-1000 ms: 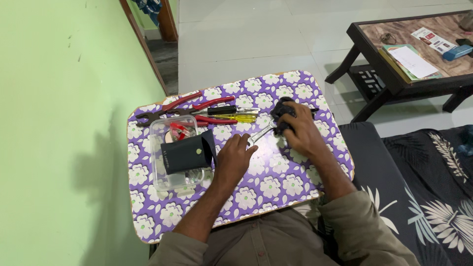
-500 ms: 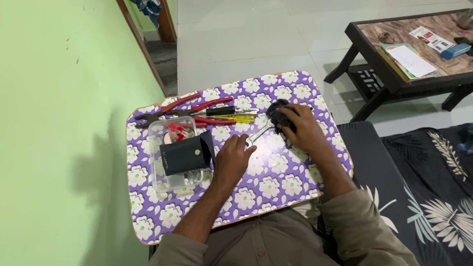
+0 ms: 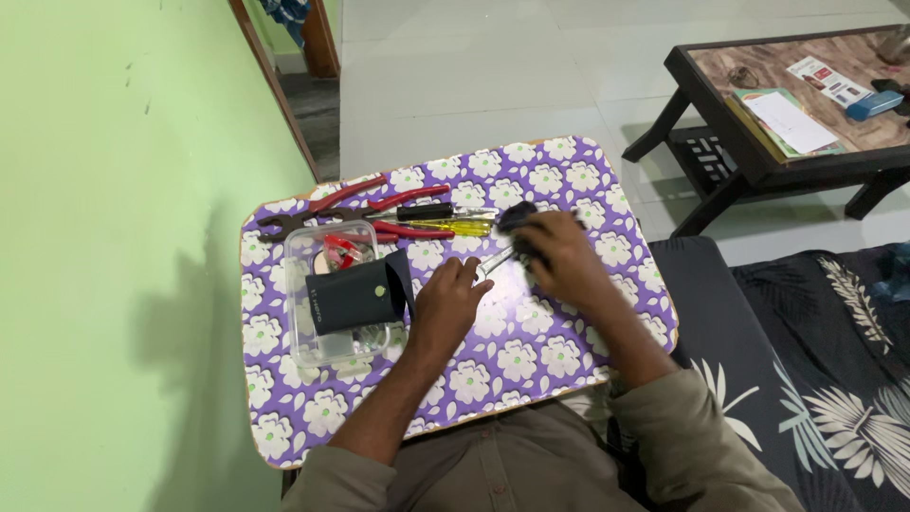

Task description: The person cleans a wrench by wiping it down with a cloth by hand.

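Gripping a small black object (image 3: pixel 519 220), our right hand (image 3: pixel 555 254) is clamped shut. Our left hand (image 3: pixel 453 301) rests loosely open beside a dark pouch (image 3: pixel 355 296) topping a clear box (image 3: pixel 308 349).

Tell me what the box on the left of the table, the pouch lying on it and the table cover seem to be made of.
The box looks like clear, glossy plastic: its contents show through the walls. The dark pouch looks like matte leather or imitation, with a snap stud; which one is unclear. The purple flowered table cover seems laminate or vinyl, given its faint sheen by the left hand.
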